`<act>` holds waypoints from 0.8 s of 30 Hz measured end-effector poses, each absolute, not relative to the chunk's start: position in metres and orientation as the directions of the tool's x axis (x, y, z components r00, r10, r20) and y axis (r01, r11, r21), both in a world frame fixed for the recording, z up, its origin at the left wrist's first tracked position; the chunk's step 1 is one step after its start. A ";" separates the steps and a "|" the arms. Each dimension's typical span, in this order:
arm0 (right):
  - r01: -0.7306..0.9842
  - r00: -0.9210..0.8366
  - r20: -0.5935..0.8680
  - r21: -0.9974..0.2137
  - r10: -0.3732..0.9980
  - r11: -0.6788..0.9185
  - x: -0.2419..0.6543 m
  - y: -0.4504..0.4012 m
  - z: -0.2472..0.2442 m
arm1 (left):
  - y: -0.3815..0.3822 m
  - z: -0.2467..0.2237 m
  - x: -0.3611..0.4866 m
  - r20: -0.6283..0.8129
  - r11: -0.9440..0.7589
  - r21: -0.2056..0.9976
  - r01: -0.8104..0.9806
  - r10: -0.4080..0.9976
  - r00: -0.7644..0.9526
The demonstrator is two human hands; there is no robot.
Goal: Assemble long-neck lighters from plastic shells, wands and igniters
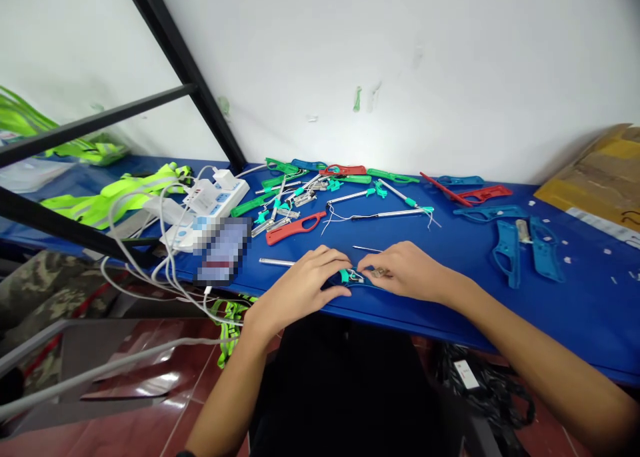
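Note:
My left hand curls over a partly assembled gas lighter near the table's front edge, steadying it. The lighter's metal tube sticks out to the left, and its teal trigger shows between thumb and fingers. At the lighter's other end, my right hand pinches a small brownish, clear-looking part, too small to name surely. A thin metal shaft lies just beyond the right fingers. Farther back are loose metal lighter tubes with wires and teal triggers, and a red casing half.
Blue casing halves lie to the right, before a taped cardboard box. On the left sit a white power strip with tangled cables, a blurred phone and a yellow-green reflective vest. A black frame rises there.

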State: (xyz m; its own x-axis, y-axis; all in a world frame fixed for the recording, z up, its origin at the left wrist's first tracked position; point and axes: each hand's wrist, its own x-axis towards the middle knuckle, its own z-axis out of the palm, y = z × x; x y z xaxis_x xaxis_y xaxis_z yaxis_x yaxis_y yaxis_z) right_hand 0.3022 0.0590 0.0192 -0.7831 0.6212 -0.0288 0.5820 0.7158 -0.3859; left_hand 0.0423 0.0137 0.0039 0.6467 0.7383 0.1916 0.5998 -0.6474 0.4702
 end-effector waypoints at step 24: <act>0.605 -0.765 -0.337 -0.085 0.549 0.791 0.251 0.075 0.064 | 0.016 -0.025 0.039 0.348 -0.590 0.701 0.401 0.773 0.530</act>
